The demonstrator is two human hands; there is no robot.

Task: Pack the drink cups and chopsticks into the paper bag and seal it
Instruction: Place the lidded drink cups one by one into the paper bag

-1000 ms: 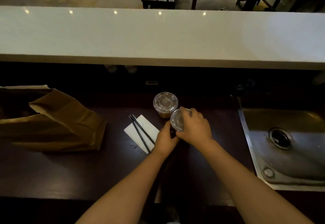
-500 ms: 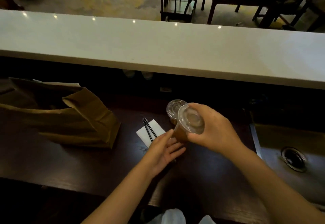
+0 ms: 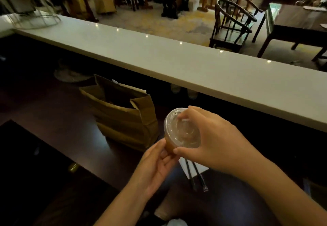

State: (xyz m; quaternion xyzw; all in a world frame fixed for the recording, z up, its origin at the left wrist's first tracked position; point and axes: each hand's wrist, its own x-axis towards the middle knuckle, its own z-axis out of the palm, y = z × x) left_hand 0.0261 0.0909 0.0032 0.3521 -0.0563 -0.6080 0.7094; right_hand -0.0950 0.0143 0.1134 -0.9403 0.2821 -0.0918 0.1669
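Note:
A clear lidded drink cup (image 3: 182, 133) with brown liquid is held up above the dark counter, just right of the paper bag. My right hand (image 3: 212, 140) grips its lid rim from the right. My left hand (image 3: 157, 163) cups its base from below. The brown paper bag (image 3: 127, 117) stands open on the counter behind and left of the cup. Black chopsticks (image 3: 196, 176) lie on a white napkin (image 3: 201, 168) under my right hand. The second cup is hidden.
A raised white bar top (image 3: 177, 61) runs across behind the dark work counter (image 3: 53, 137). A glass dish (image 3: 70, 75) sits in the shadow left of the bag. Chairs and tables stand in the room beyond.
Both hands have carried the cup up and left toward the bag. The left hand has closed under its base. The view has swung left, putting the sink and second cup out of sight.

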